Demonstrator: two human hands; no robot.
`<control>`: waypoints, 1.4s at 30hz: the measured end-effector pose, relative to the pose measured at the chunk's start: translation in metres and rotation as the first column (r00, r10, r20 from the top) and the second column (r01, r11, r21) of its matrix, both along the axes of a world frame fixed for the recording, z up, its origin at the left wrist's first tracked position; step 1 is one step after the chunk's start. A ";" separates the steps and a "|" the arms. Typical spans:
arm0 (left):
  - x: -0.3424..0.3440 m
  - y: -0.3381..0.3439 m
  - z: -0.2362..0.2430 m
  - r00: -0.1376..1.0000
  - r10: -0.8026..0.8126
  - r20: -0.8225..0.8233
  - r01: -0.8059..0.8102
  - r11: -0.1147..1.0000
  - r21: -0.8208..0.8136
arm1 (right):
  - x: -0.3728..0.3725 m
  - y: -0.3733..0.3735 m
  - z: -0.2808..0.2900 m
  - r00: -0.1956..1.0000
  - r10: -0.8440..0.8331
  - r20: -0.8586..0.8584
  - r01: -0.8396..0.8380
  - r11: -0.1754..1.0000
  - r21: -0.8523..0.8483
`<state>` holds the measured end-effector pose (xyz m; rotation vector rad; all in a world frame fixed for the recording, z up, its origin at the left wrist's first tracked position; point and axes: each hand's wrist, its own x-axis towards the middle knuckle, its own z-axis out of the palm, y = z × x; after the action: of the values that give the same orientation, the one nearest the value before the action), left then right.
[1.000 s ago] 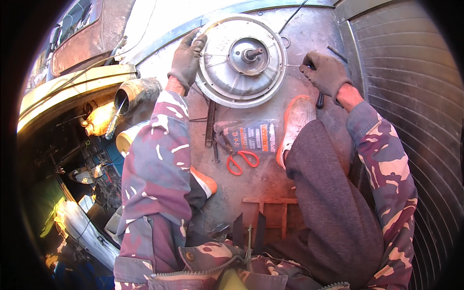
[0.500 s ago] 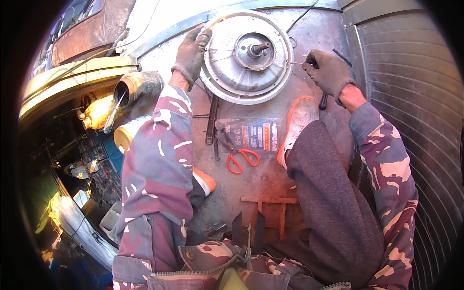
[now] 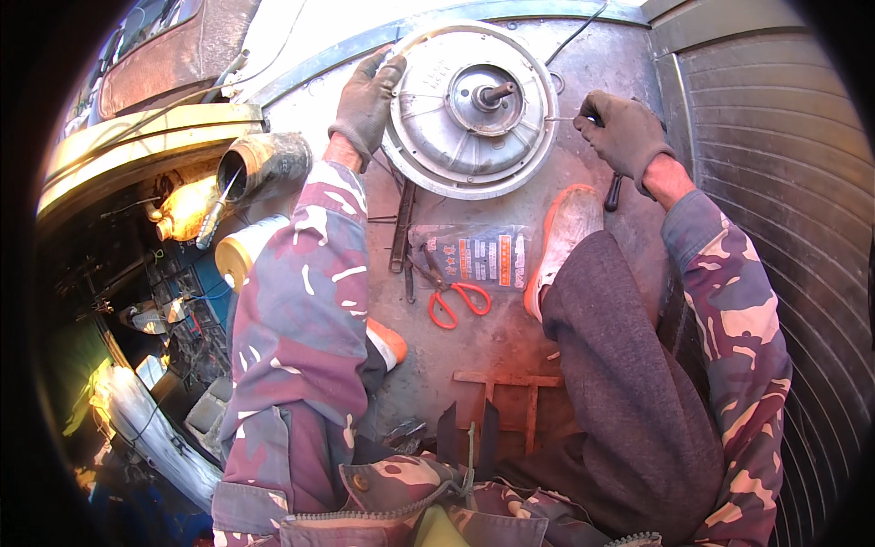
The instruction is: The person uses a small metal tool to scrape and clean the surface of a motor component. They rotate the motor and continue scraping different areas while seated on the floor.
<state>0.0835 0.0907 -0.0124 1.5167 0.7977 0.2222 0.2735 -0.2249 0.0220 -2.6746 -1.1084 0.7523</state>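
A round silver hub motor [image 3: 437, 146] with a short axle in its centre lies on the floor ahead of me. My left hand [image 3: 367, 96], in a grey-brown glove, grips its left rim with the fingers on the edge. On the other side, my gloved right hand [image 3: 624, 137] pinches a thin metal rod [image 3: 562, 118]. The rod's tip meets the motor's right rim; whatever handle it has is hidden in the fist. Just below that hand, a black tool handle [image 3: 612, 193] lies on the floor.
Red-handled scissors [image 3: 460, 303] lie beside a printed clear plastic bag [image 3: 492, 258] and a dark metal bar [image 3: 402, 228]. A ribbed metal shutter [image 3: 775, 182] stands at the right. Left are a jar [image 3: 264, 164], a screwdriver [image 3: 213, 219] and a white tub [image 3: 239, 260].
The motor and both hands sit slightly farther right in the picture, mostly from a small view shift. My right hand has turned slightly while keeping the rod at the rim.
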 end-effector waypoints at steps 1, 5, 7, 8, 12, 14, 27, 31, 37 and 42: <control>-0.002 0.000 0.001 1.000 -0.009 -0.012 0.010 1.000 0.015 | 0.001 0.001 0.001 1.000 0.003 0.003 -0.003 1.000 0.015; -0.004 0.000 0.001 0.999 -0.037 0.016 0.036 0.998 0.046 | 0.003 0.007 0.006 0.999 0.030 0.020 -0.031 0.999 0.019; -0.004 0.000 -0.001 0.999 0.001 0.045 -0.002 1.000 0.005 | 0.004 0.011 0.009 0.997 0.069 0.024 -0.069 0.998 0.000; -0.004 0.000 -0.002 0.998 0.026 0.058 -0.025 0.999 -0.021 | 0.004 0.013 0.011 0.995 0.096 0.025 -0.096 0.995 -0.006; -0.004 0.002 -0.003 0.997 0.003 0.073 -0.004 1.000 0.016 | 0.005 0.022 0.020 0.952 0.286 0.104 -0.287 0.958 -0.008; -0.004 0.002 -0.003 0.997 0.007 0.072 -0.006 1.000 -0.004 | 0.004 0.030 0.022 0.906 0.390 0.162 -0.392 0.920 -0.025; -0.004 0.008 -0.008 1.000 -0.009 -0.005 0.009 0.994 0.110 | 0.007 0.051 0.009 0.783 -0.401 -0.475 0.376 0.914 -0.152; -0.009 0.008 -0.014 0.996 0.046 0.070 -0.043 0.998 -0.035 | 0.001 0.034 0.007 0.844 -0.264 -0.467 0.298 0.955 -0.002; -0.023 0.020 -0.031 0.991 0.110 0.072 -0.103 0.991 -0.086 | 0.009 0.016 0.019 0.968 0.089 -0.234 -0.028 0.967 0.253; -0.028 0.022 -0.041 0.974 0.196 0.117 -0.171 0.966 -0.195 | 0.016 0.022 0.017 0.960 0.161 -0.229 -0.069 0.929 0.364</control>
<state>0.0553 0.1131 -0.0531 1.2409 0.8281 0.3756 0.2898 -0.2026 0.0388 -2.1625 -1.2098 0.8017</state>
